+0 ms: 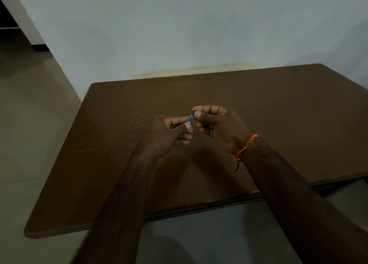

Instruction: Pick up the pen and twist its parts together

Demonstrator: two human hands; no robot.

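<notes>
Both hands are raised over the middle of a brown table [278, 108]. Between them is a small slender object [190, 117] with a teal and pale grey body, too small to identify. My left hand [169, 134] pinches its lower end between thumb and curled fingers. My right hand [217, 124] pinches its upper, green end between thumb and forefinger, the other fingers curled. An orange thread band [247, 145] is tied round my right wrist.
Pale specks and shavings [137, 120] lie scattered on the table left of the hands. A pale wall [179, 24] stands right behind the table. Tiled floor [29, 114] lies to the left and below the near edge.
</notes>
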